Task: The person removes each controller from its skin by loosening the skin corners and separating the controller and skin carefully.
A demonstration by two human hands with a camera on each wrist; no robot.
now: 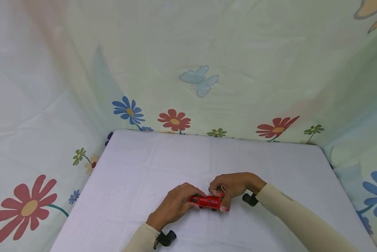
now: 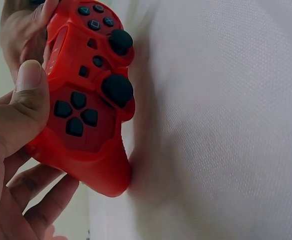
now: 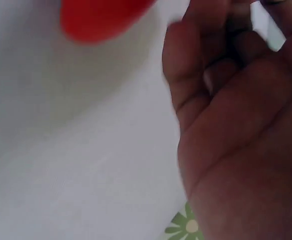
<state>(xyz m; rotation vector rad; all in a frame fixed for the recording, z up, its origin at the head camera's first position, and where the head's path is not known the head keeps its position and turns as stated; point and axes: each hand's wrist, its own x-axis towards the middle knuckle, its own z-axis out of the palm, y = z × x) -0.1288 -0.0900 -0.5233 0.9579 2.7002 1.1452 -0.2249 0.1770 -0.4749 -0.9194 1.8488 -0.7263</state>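
A red game controller (image 1: 206, 201) with black thumbsticks and buttons stands tilted on edge at the white tabletop, its button face visible in the left wrist view (image 2: 85, 95). The left hand (image 1: 176, 201) grips one end of it, thumb (image 2: 30, 95) along the upper edge near the direction pad and other fingers behind. At the opposite end the right hand (image 1: 232, 187) holds the controller between thumb and bent fingers. In the right wrist view only a red grip of the controller (image 3: 100, 20) shows, beside the right hand's palm (image 3: 246, 140); its fingertips are partly cut off there.
The table's white cloth (image 1: 138, 168) spreads around both hands. Fabric walls with printed flowers and a blue butterfly (image 1: 199, 80) rise behind and at the sides. Each wrist wears a small black camera, one on the left (image 1: 166, 238) and one on the right (image 1: 249, 199).
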